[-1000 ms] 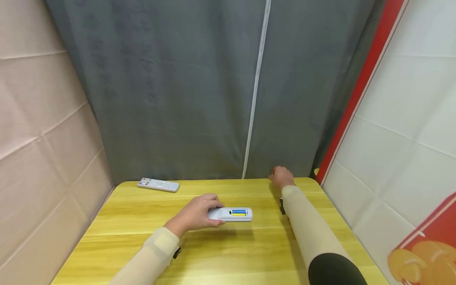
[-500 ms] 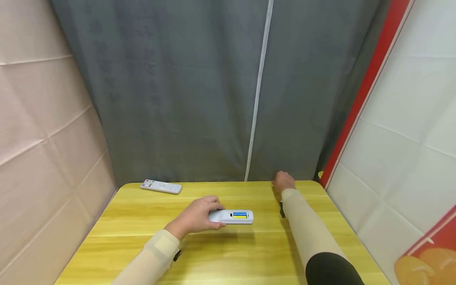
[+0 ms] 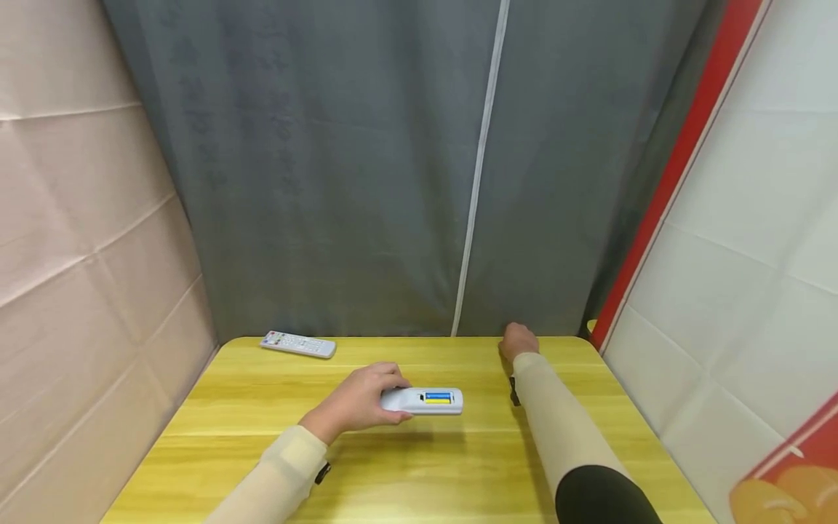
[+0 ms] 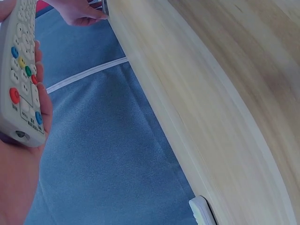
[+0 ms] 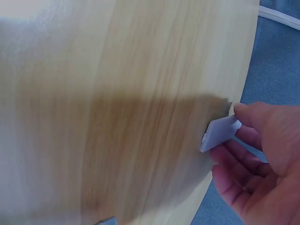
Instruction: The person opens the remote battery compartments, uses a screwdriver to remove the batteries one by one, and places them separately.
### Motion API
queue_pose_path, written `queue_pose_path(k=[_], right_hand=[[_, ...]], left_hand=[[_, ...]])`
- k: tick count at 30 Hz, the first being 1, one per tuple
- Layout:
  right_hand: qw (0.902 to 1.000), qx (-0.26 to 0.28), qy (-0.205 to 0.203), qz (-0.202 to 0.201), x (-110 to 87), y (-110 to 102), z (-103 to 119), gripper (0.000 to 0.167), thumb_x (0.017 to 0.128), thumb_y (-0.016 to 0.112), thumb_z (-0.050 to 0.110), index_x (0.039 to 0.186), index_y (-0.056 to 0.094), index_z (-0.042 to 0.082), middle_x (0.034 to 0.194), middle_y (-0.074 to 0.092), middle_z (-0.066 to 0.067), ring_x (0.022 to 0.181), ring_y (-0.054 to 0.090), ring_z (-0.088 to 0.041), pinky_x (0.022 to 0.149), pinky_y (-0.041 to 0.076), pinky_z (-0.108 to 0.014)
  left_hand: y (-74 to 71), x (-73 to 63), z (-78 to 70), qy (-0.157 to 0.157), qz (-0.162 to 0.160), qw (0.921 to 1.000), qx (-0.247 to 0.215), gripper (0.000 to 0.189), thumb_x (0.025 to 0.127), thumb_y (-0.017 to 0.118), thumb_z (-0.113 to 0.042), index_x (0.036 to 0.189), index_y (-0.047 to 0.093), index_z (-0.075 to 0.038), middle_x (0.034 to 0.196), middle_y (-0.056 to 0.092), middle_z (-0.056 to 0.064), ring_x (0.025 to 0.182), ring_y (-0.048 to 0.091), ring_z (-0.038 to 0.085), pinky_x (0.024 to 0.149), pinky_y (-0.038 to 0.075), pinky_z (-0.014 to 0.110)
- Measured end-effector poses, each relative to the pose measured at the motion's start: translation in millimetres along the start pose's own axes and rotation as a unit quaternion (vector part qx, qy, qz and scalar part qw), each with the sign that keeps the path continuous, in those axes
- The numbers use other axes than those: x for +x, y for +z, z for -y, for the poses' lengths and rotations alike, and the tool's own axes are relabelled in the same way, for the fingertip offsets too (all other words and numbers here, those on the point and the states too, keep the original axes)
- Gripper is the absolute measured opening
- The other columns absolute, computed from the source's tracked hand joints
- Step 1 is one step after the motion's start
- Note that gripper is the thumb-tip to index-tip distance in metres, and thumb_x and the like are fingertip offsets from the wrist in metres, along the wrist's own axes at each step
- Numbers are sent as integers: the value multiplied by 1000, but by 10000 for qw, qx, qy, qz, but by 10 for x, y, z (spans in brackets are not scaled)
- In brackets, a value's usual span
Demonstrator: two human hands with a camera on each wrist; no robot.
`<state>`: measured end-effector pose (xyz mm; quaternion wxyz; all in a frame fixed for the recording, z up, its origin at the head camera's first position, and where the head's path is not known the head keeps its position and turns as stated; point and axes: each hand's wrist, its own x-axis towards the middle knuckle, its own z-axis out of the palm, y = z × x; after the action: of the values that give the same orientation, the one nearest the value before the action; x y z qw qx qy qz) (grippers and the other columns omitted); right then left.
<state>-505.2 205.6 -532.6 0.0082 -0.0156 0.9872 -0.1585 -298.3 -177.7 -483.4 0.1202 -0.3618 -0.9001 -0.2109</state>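
Note:
My left hand (image 3: pixel 360 400) grips a light grey remote control (image 3: pixel 435 401) above the table, back side up, with a blue and a yellow battery in its uncovered compartment. In the left wrist view the remote's button face (image 4: pixel 21 70) shows coloured buttons. At the table's far right edge, my right hand (image 3: pixel 520 340) appears small in the head view. The right wrist view shows that hand pinching a small white battery cover (image 5: pixel 220 132) at the edge, over the wood. Whether the cover touches the table I cannot tell.
A second remote control (image 3: pixel 298 344) lies button side up at the far left of the wooden table (image 3: pixel 249 407). A grey curtain (image 3: pixel 340 182) hangs right behind the far edge. Pale fabric walls stand left and right. A dark-tipped object (image 5: pixel 108 221) peeks in at the right wrist view's bottom.
The head view has shifted slightly. My right hand has drawn a little toward me along the far edge. The left hand keeps its grip on the remote control, almost still.

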Motion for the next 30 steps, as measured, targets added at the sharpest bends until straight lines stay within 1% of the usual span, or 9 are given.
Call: queue_pose_path(k=[11, 12, 14, 16, 18, 20, 21, 25, 30], right_hand=[[9997, 210, 109, 39, -77, -43, 40, 24, 103, 73, 20, 89, 74, 1, 102, 75, -19, 85, 68, -33, 74, 56, -50], [9997, 259, -12, -34, 9, 46, -55, 28, 104, 74, 27, 93, 76, 1, 107, 75, -20, 89, 69, -34, 76, 57, -51], [9992, 339, -183, -127, -8, 51, -38, 31, 104, 74, 30, 97, 75, 0, 109, 73, -21, 95, 70, -37, 82, 58, -54], [9972, 624, -399, -129, -62, 51, 17, 34, 104, 73, 31, 93, 71, -1, 97, 68, -17, 87, 65, -33, 80, 55, -52], [9919, 1039, -728, -85, -175, 36, 113, 35, 107, 72, 31, 94, 68, -1, 84, 61, -12, 76, 59, -28, 77, 52, -48], [9858, 1398, -928, 22, -413, -92, 338, 29, 108, 70, 25, 90, 65, 3, 79, 55, -6, 70, 50, -21, 73, 47, -43], [9821, 1575, -1028, 76, -484, -107, 396, 28, 109, 69, 25, 92, 66, 4, 79, 55, -4, 70, 48, -19, 73, 46, -42], [9725, 1807, -1463, 96, -759, -208, 597, 23, 110, 70, 29, 109, 75, 7, 97, 70, -3, 82, 60, -18, 79, 54, -42], [9631, 1978, -1802, 306, -1063, -311, 744, 23, 110, 71, 35, 108, 77, 13, 95, 71, -2, 80, 60, -19, 75, 53, -40]], left_hand=[[3, 13, 20, -13, -23, 10000, 51, 37, 89, 93, -46, 118, 81, -27, 103, 61, -19, 84, 56, 2, 74, 51, 24], [6, 11, 23, -3, -24, 10000, 54, 37, 89, 93, -46, 118, 81, -26, 103, 61, -19, 85, 56, 2, 75, 51, 24], [15, 6, 26, 5, -16, 10000, 37, 38, 89, 94, -46, 118, 81, -26, 103, 62, -19, 85, 56, 3, 75, 51, 25], [28, 3, 25, 27, -12, 10000, 27, 38, 88, 94, -46, 118, 81, -26, 103, 62, -19, 86, 56, 3, 76, 51, 25], [43, 2, 25, 56, -14, 10000, 14, 38, 88, 94, -47, 118, 81, -26, 102, 62, -18, 85, 56, 3, 76, 51, 25], [57, 5, 28, 72, -22, 10000, 12, 39, 88, 94, -47, 118, 81, -26, 102, 61, -18, 85, 56, 3, 75, 51, 25], [62, 7, 30, 84, -31, 10000, 10, 39, 88, 94, -47, 118, 81, -25, 102, 61, -18, 85, 55, 3, 75, 50, 25], [71, 25, 40, 121, -77, 9999, 10, 38, 88, 94, -46, 118, 81, -26, 102, 62, -18, 85, 55, 3, 74, 50, 25], [79, 42, 63, 116, -106, 9999, 4, 38, 88, 94, -46, 118, 81, -25, 103, 62, -18, 84, 56, 3, 74, 51, 25]])
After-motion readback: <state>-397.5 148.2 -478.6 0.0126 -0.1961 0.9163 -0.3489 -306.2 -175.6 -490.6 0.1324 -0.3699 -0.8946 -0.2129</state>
